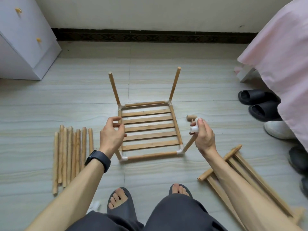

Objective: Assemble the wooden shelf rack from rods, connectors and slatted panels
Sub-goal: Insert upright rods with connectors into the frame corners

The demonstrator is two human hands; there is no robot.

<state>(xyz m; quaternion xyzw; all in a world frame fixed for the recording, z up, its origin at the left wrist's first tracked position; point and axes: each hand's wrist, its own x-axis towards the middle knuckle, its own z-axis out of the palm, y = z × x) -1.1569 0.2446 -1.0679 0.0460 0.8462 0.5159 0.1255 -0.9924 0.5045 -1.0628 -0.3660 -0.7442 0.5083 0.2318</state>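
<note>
At frame centre a slatted panel [148, 130] lies on the floor [83, 97], framed by rods in white corner connectors, with rods standing up at its corners. The left hand [110, 134] hovers open over the panel's left edge. The right hand [203, 134] grips a white connector [195, 128] atop the near-right rod. Loose rods [71, 154] lie at lower left; another panel [246, 179] lies at lower right.

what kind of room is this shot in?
Most likely a bedroom at home. A bed with a pink cover stands at the right with slippers beside it, a white drawer unit sits at the left, and the work is done on a tiled floor.
</note>
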